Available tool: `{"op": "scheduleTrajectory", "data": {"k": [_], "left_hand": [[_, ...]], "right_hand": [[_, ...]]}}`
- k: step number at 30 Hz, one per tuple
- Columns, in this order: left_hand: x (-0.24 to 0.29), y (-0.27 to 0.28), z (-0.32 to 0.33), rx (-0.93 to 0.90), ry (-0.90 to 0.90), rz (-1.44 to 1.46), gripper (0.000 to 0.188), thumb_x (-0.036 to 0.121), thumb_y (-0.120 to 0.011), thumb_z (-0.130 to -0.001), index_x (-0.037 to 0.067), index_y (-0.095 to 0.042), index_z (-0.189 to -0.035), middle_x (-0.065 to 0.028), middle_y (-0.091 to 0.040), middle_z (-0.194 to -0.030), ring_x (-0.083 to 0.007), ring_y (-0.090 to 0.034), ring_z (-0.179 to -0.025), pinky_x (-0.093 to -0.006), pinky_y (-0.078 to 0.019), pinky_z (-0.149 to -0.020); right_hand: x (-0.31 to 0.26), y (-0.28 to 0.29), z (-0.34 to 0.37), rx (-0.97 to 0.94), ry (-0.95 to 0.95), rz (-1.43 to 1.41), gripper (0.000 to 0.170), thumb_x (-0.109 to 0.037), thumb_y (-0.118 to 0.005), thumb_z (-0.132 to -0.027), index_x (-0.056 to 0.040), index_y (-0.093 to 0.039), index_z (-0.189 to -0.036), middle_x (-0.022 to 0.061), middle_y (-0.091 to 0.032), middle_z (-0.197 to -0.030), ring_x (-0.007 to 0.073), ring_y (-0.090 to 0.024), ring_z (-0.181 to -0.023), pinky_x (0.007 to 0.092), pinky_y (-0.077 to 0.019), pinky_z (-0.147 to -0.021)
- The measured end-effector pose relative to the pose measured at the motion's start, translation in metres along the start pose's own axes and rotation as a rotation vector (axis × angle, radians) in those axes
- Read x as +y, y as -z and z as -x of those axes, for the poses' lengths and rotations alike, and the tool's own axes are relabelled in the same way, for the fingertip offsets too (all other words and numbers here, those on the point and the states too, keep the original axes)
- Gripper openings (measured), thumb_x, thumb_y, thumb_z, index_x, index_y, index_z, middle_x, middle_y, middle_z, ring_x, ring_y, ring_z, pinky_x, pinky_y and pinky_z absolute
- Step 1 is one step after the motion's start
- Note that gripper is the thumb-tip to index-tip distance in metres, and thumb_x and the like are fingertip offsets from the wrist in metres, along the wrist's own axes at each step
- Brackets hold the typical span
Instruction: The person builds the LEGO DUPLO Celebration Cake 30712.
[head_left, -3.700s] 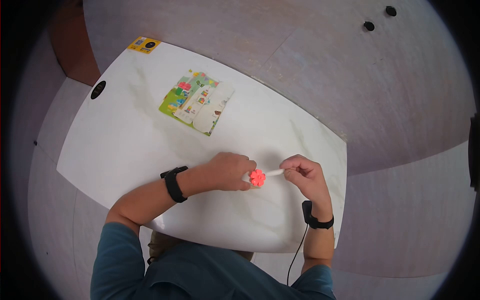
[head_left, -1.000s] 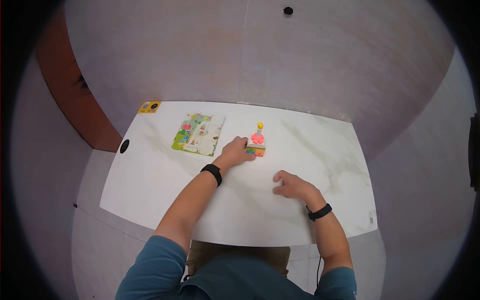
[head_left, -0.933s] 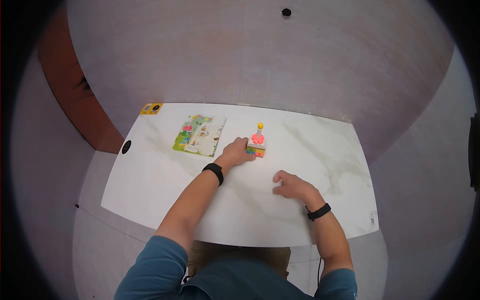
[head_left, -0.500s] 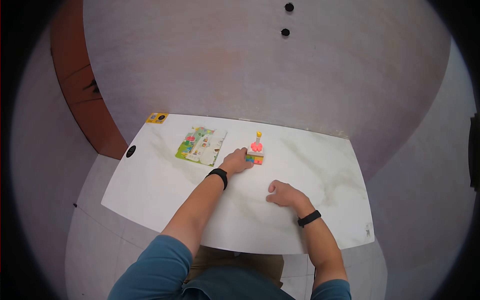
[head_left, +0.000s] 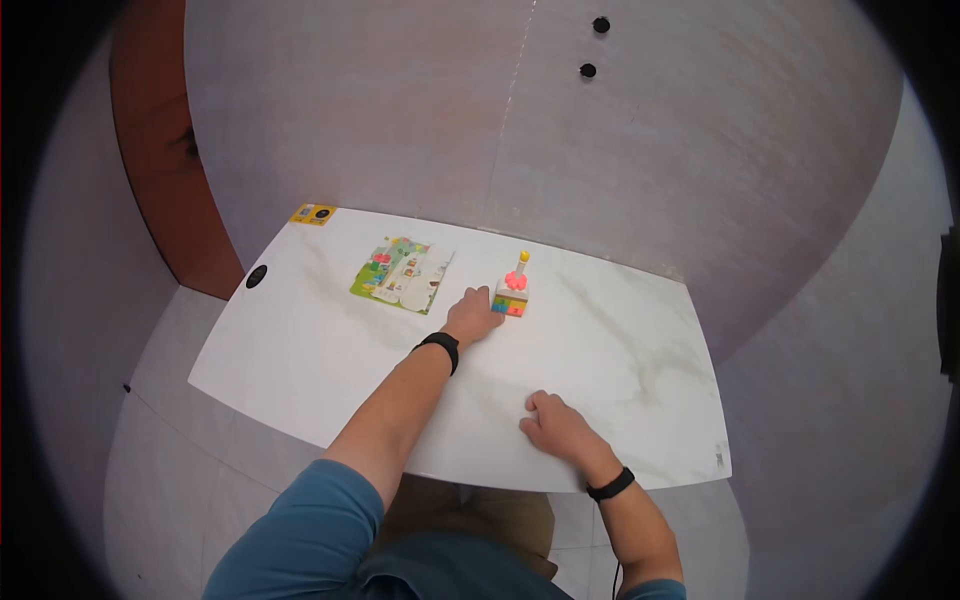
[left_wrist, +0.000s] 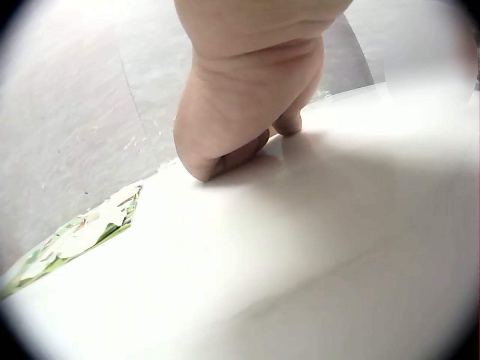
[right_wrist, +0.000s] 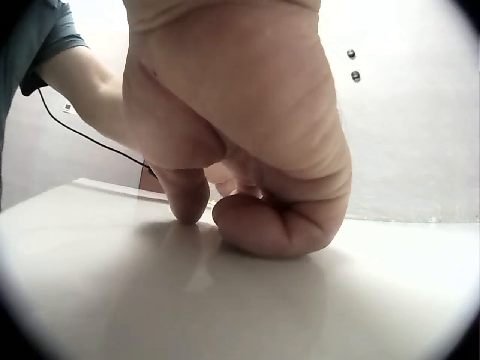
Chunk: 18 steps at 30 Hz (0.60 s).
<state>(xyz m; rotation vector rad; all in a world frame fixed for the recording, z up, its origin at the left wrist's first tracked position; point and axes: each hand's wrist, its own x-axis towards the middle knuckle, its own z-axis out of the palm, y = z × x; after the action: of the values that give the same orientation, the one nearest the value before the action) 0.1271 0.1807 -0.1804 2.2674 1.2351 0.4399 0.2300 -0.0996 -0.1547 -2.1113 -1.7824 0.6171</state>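
A toy cake slice [head_left: 512, 297] built of colourful blocks stands upright on the table. It has a white top, a pink flower [head_left: 516, 281] and a white candle [head_left: 523, 263] with a yellow tip. My left hand [head_left: 473, 315] is at its left side, thumb at the lower front corner; I cannot tell whether it still grips the blocks. In the left wrist view the left hand's fingers [left_wrist: 247, 105] are bent down to the tabletop and the cake is hidden. Near the front edge, my right hand [head_left: 560, 428] rests on the table, fingers loosely curled round nothing.
The white marbled table [head_left: 620, 400] has a wall along its far side. A colourful booklet [head_left: 403, 275] lies left of the cake. A yellow card [head_left: 313, 215] and a black oval [head_left: 257, 276] mark the table's left end.
Earlier the right hand pinched the white candle beside the pink flower, close to my body. Now the candle tops the cake farther back, and the empty right hand has drawn toward the front edge.
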Motion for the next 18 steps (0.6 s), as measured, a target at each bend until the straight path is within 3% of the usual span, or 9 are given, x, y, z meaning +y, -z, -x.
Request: {"op": "scheduleTrajectory", "data": {"k": [2, 6, 10, 12, 14, 18], "left_hand": [[0.001, 0.003, 0.007, -0.009, 0.005, 0.003, 0.066, 0.040, -0.079, -0.087, 0.002, -0.052, -0.135, -0.0216, -0.056, -0.134, -0.0393, -0.064, -0.121, -0.0471, -0.0551, -0.100], [0.001, 0.013, 0.023, -0.072, -0.011, -0.037, 0.076, 0.039, -0.081, -0.084, 0.000, -0.047, -0.139, -0.0224, -0.053, -0.138, -0.0400, -0.063, -0.122, -0.0476, -0.0547, -0.101], [0.005, 0.015, 0.053, -0.048, -0.114, -0.105, 0.085, 0.042, -0.084, -0.078, -0.001, -0.047, -0.142, -0.0213, -0.053, -0.137, -0.0402, -0.062, -0.124, -0.0483, -0.0547, -0.101], [0.010, 0.029, 0.071, -0.325, -0.160, -0.248, 0.105, 0.052, -0.086, -0.074, 0.000, -0.040, -0.153, -0.0230, -0.038, -0.163, -0.0391, -0.056, -0.137, -0.0482, -0.0502, -0.109], [0.006, 0.039, 0.088, -0.369, -0.176, -0.264, 0.112, 0.054, -0.087, -0.071, 0.000, -0.038, -0.155, -0.0224, -0.032, -0.167, -0.0376, -0.055, -0.139, -0.0475, -0.0499, -0.110], [0.003, 0.051, 0.107, -0.458, -0.209, -0.252, 0.124, 0.056, -0.090, -0.066, 0.000, -0.032, -0.161, -0.0224, -0.021, -0.174, -0.0347, -0.054, -0.143, -0.0455, -0.0495, -0.111]], "right_hand": [[-0.006, -0.011, 0.023, 0.078, 0.040, 0.016, 0.034, -0.024, -0.066, -0.095, -0.0035, -0.058, -0.120, 0.0231, -0.066, -0.109, 0.0397, -0.066, -0.099, 0.0465, -0.0530, -0.089], [-0.020, -0.010, 0.054, 0.056, 0.102, 0.030, 0.034, -0.024, -0.067, -0.096, -0.0040, -0.058, -0.122, 0.0226, -0.065, -0.111, 0.0389, -0.066, -0.097, 0.0467, -0.0538, -0.088], [-0.026, 0.004, 0.055, -0.029, 0.081, -0.034, 0.037, -0.025, -0.071, -0.095, -0.0051, -0.057, -0.122, 0.0176, -0.066, -0.100, 0.0330, -0.066, -0.090, 0.0439, -0.0530, -0.082], [-0.032, 0.017, 0.045, -0.106, 0.061, -0.056, 0.037, -0.026, -0.072, -0.095, -0.0056, -0.056, -0.122, 0.0152, -0.065, -0.094, 0.0299, -0.065, -0.087, 0.0426, -0.0524, -0.081], [-0.036, 0.027, 0.034, -0.235, -0.061, -0.077, 0.028, -0.025, -0.073, -0.095, -0.0062, -0.059, -0.110, 0.0076, -0.064, -0.083, 0.0212, -0.063, -0.080, 0.0389, -0.0512, -0.075], [-0.020, 0.030, 0.008, -0.312, -0.021, -0.156, 0.022, -0.025, -0.073, -0.095, -0.0064, -0.060, -0.094, 0.0029, -0.062, -0.077, 0.0148, -0.061, -0.071, 0.0334, -0.0517, -0.066]]}}
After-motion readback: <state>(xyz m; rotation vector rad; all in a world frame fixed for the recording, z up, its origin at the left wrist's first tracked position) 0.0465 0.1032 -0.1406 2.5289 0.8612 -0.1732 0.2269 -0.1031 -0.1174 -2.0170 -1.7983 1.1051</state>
